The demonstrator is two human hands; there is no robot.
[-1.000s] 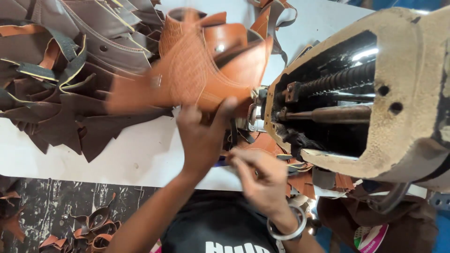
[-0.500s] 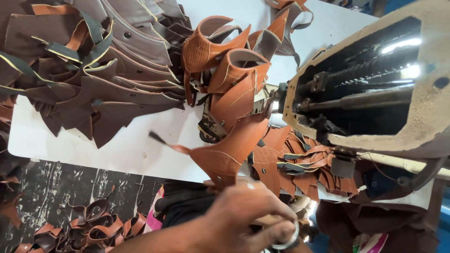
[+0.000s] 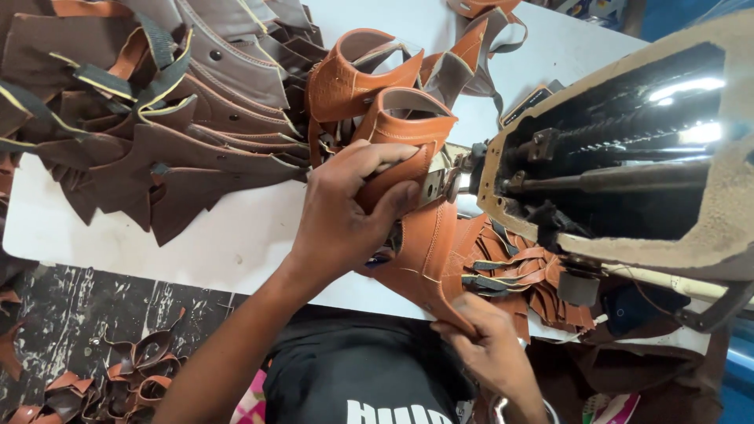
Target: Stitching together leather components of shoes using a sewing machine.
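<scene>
My left hand (image 3: 345, 212) presses on the upper part of a tan leather shoe upper (image 3: 420, 251), fingers curled over it close to the sewing machine's needle area (image 3: 444, 182). My right hand (image 3: 487, 349) pinches the lower corner of the same tan piece near the table's front edge. Two more tan stitched uppers (image 3: 369, 78) curl up just beyond my left hand. The open head of the sewing machine (image 3: 628, 157) fills the right side.
A big heap of dark brown leather pieces (image 3: 157, 118) covers the left of the white table (image 3: 236, 235). More tan pieces (image 3: 526, 275) lie under the machine. Leather scraps (image 3: 126, 377) litter the dark floor at lower left.
My left hand has come up from the table's front edge onto the tan upper beside the needle. The tan piece now lies flatter under the machine, with my right hand holding its lower corner.
</scene>
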